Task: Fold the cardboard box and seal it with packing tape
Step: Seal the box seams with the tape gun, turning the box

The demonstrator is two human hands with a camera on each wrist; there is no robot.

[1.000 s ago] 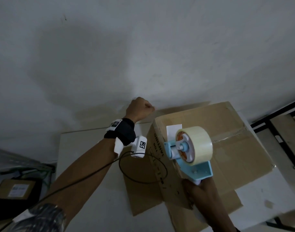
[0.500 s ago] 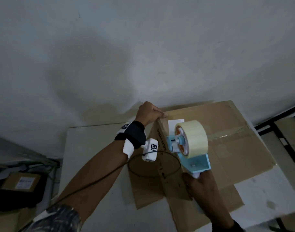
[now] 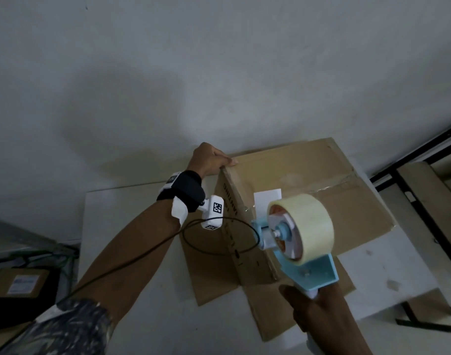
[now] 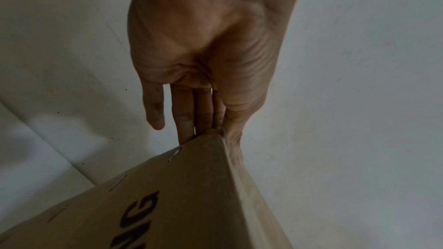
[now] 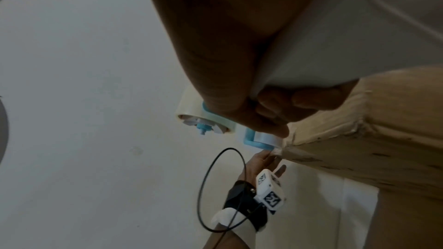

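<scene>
Head view: the box (image 3: 309, 170) is folded. Left hand (image 3: 209, 160), fingers straight, steadies its far corner; right hand (image 3: 319, 311) grips the tape gun (image 3: 316, 274). Taping looks unfinished.

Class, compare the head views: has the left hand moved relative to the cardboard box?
Yes. The left hand moved right, from beside the cardboard box onto its far left corner.

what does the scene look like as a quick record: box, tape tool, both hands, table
box: cardboard box upright on white table, lower flaps splayed on it
tape tool: blue tape dispenser with roll, nose at the box's top edge
left hand: left hand touches far left top corner, fingers straight
right hand: right hand grips dispenser handle
</scene>
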